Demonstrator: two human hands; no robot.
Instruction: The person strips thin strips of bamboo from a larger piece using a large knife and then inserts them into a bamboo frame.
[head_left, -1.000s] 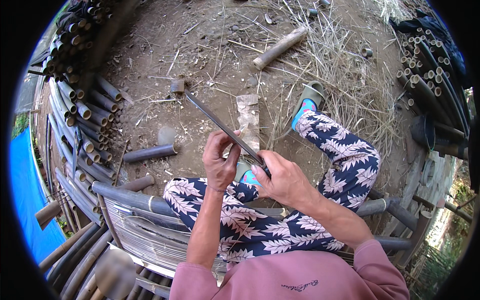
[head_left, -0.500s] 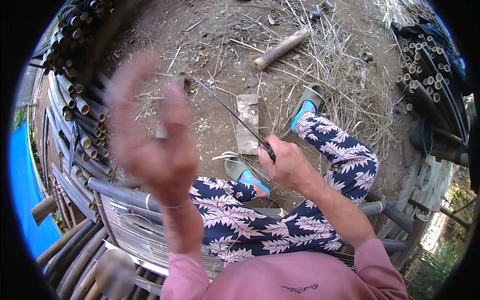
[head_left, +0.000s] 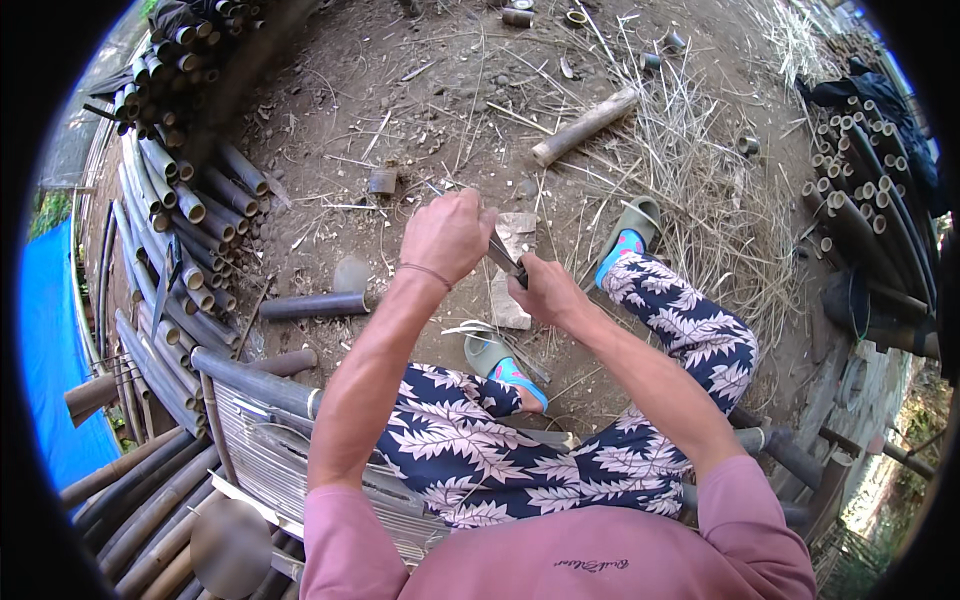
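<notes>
My right hand (head_left: pixel 552 290) is closed around the dark handle of a long knife (head_left: pixel 503 257), in front of my knees. Its narrow blade points away to the left. My left hand (head_left: pixel 445 235) is closed over the blade farther along, back of the hand upward; its fingers are mostly hidden beneath. A bit of the blade seems to show beyond the knuckles. Below the knife, a flat, pale piece of wood (head_left: pixel 509 304) lies on the ground between my sandalled feet.
Cut bamboo poles (head_left: pixel 190 215) are stacked at left, with another bundle (head_left: pixel 865 195) at right. A dark bamboo length (head_left: pixel 313 306), a short bamboo piece (head_left: pixel 382 181) and a thicker bamboo log (head_left: pixel 586 126) lie on the dirt. Straw-like strips (head_left: pixel 715 190) cover the ground at right.
My left hand, raised and blurred with fingers spread, has moved away from me and right, closing onto the knife blade. My right hand still holds the handle.
</notes>
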